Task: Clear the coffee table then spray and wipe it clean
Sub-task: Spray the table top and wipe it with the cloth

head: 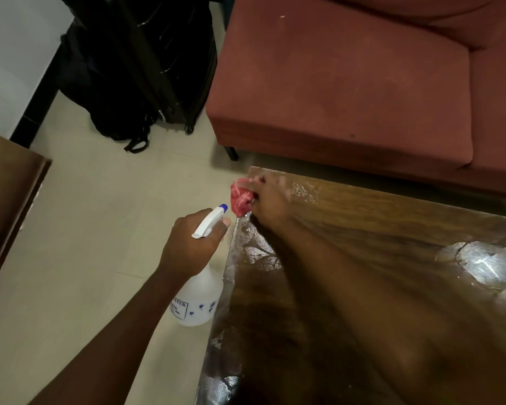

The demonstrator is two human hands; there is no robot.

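The left hand point(192, 244) grips the neck of a translucent plastic spray bottle point(199, 299) with a white-and-blue trigger head, just off the edge of the glossy wood-grain counter point(392, 229). The blurred right hand point(272, 200) clutches a crumpled red cloth point(241, 198) on the counter's wet far corner, near a rust-red fabric sofa point(348, 83).

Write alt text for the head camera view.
A person's right hand presses a crumpled red cloth on the wet corner of a brown wooden coffee table, while the left hand holds a clear plastic spray bottle beside it.
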